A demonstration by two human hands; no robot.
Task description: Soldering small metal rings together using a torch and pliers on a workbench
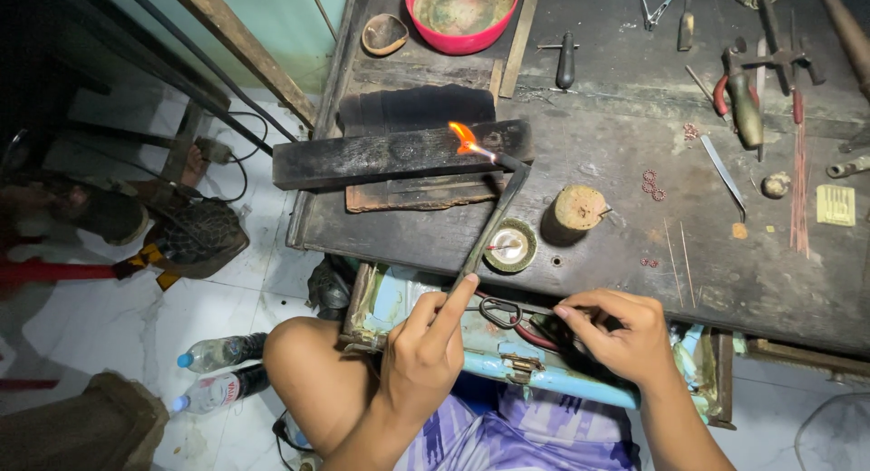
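Blowtorch [494,219], pinched at its lower end in the fingers of the left hand [423,353], slants away from them so that its flame [464,137] plays on the charred wooden block [399,154] on the workbench [616,262]. Heating is judged in progress, and any further move calls for a steady tip. The right hand [616,330], fingers curled, reaches into the blue drawer [544,376] near the pliers [512,315]; whether it grips anything cannot be told.

L hand [421,349] holds lit torch [494,213] over charred block [390,155]; R hand [616,330] in drawer [544,367]

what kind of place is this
Likely a small jeweller's or metalsmith's workshop: the left hand holds a lit torch over a charred block, with pliers and small rings on the scorched workbench.
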